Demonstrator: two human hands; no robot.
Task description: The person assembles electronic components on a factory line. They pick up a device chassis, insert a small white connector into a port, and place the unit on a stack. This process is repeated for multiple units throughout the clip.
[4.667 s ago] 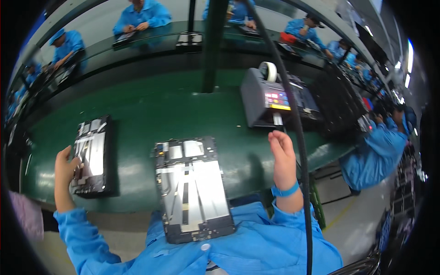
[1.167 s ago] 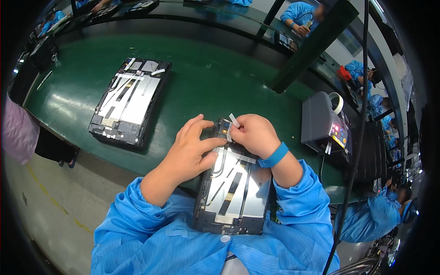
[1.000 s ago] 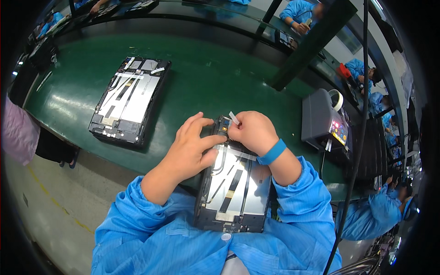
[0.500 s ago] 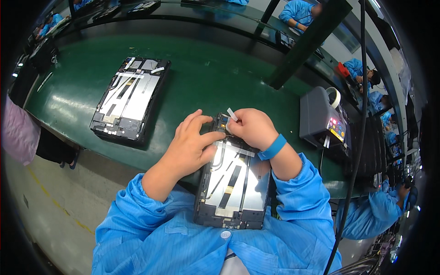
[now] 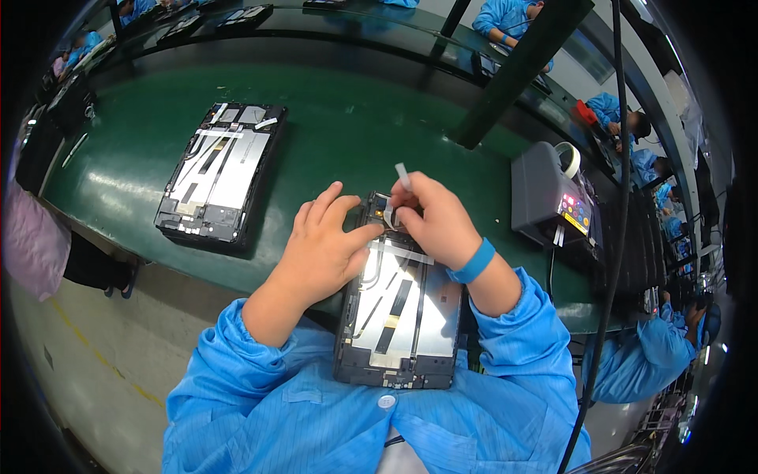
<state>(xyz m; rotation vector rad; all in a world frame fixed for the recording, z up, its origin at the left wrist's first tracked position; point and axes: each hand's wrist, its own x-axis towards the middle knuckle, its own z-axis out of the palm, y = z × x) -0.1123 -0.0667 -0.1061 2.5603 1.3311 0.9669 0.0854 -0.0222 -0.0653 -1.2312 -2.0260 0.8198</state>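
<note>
An opened tablet (image 5: 404, 316) with a silvery inner panel, black parts and dark flat cables leans over the bench edge against my front. My left hand (image 5: 320, 245) lies at its upper left side, fingers apart, with the index fingertip touching the top part. My right hand (image 5: 434, 217) is closed over the upper right corner. A small strip of white tape (image 5: 403, 175) sticks up from between its fingers, while the thumb presses down near the tablet's top. What lies under the right fingertips is partly hidden. A blue band circles my right wrist.
On the green bench (image 5: 332, 118), a stack of opened tablets (image 5: 217, 178) stands to the left. At the right is a grey tape dispenser (image 5: 549, 193) with a white roll on top. A dark post (image 5: 513, 83) rises behind, and a black cable (image 5: 612, 237) hangs at right. People in blue work nearby.
My right hand has lifted and turned slightly, its fingers loosening from their tight curl, and the tape strip stands higher. My left hand has barely moved.
</note>
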